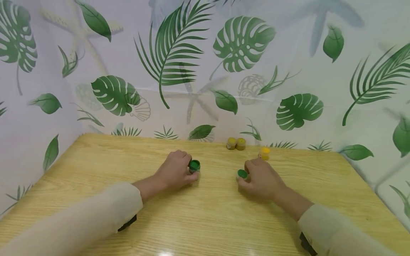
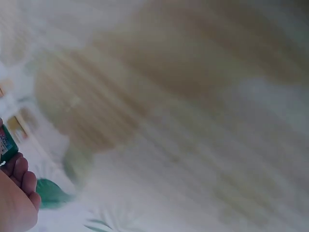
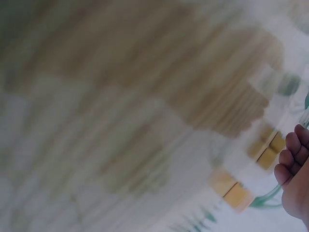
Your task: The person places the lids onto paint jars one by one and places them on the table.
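Note:
My left hand [image 1: 176,170] grips a small jar of dark green paint [image 1: 194,165] between thumb and fingers, over the middle of the table. In the left wrist view the same green jar [image 2: 7,145] shows at the left edge, above the curled fingers [image 2: 21,169]. To the right, my right hand [image 1: 261,177] pinches a second small jar with a lighter green top [image 1: 242,174]. Only the curled fingers of that hand [image 3: 294,154] show at the right edge of the right wrist view, with a sliver of its jar.
Two small yellow jars [image 1: 236,144] stand side by side near the table's back edge. A brighter yellow-orange jar [image 1: 264,153] stands just beyond the right hand. Behind the wood-grain table [image 1: 205,220] hangs a leaf-patterned white cloth [image 1: 192,117].

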`<state>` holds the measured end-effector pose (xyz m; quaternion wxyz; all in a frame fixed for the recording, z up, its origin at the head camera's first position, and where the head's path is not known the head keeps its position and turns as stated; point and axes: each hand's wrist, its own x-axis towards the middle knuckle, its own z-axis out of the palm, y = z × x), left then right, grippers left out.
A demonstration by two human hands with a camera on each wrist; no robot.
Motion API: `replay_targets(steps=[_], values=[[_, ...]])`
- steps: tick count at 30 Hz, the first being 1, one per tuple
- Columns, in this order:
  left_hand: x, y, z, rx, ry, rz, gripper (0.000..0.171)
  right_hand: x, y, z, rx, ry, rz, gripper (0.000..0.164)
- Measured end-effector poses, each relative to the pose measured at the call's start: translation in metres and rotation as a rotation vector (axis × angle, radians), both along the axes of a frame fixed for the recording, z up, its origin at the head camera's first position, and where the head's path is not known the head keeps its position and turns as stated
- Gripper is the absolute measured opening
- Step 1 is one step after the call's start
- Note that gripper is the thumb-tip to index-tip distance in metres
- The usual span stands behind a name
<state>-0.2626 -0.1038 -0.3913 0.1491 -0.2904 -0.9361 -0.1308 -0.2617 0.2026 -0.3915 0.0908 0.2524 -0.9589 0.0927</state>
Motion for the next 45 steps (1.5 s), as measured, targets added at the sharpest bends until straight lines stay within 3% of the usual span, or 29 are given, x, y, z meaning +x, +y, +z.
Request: replay_targets(steps=[5,12,19,24,30,35,45], values=[[0.01,0.015,-0.001,0.018,0.023,-0.05,0.03,0.007,-0.018,0.003,0.003,0.01,0.055,0.026],[0.023,0.027,-0.001,-0.004,0.053,-0.111,0.026,0.016,-0.038,0.005,0.028,0.102,0.186,0.025],[0.033,0.034,-0.005,-0.036,-0.025,-0.116,0.028,0.022,-0.05,0.003,0.037,0.134,0.208,0.023],[0.034,0.037,-0.011,-0.06,-0.072,-0.12,0.027,0.026,-0.052,-0.004,0.057,0.13,0.156,0.023],[0.034,0.04,-0.013,-0.041,-0.063,-0.123,0.029,0.029,-0.053,-0.007,0.013,0.24,0.16,0.023],[0.036,0.04,-0.016,-0.032,-0.036,-0.119,0.028,0.028,-0.054,-0.007,0.004,0.281,0.194,0.024],[0.036,0.046,-0.018,-0.055,-0.002,-0.157,0.03,0.032,-0.051,-0.01,-0.063,0.287,0.345,0.024]])
